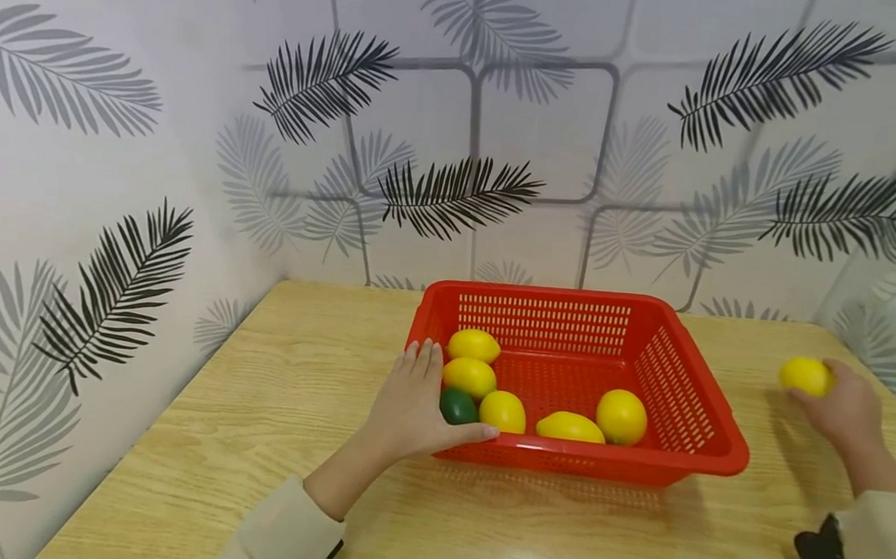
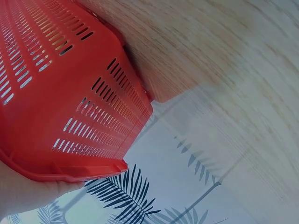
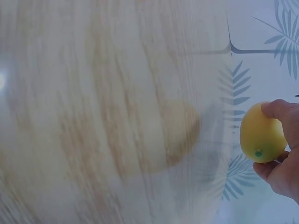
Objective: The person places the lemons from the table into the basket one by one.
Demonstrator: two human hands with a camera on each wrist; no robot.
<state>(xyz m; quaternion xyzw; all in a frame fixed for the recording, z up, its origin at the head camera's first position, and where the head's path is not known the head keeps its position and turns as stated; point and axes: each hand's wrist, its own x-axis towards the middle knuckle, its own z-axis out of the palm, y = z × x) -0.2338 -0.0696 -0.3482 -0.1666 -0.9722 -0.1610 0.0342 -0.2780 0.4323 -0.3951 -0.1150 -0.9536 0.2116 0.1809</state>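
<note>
My right hand (image 1: 851,410) holds a yellow lemon (image 1: 806,376) above the table, to the right of a red plastic basket (image 1: 561,451). In the right wrist view, thumb and fingers pinch this lemon (image 3: 261,133), whose small green tip shows. My left hand (image 1: 412,403) rests on the basket's near left corner, its straight fingers over the left rim and its thumb along the front rim. Inside the basket lie several lemons (image 1: 469,377), mostly toward the left and front, and a dark green fruit (image 1: 457,406). The left wrist view shows the basket's slotted outer wall (image 2: 42,107).
The light wood table (image 1: 262,405) extends on both sides of the basket. Behind it stands a wall (image 1: 537,133) with a leaf pattern, and another patterned wall (image 1: 175,159) borders the left side. A black object (image 1: 819,546) shows by the right sleeve.
</note>
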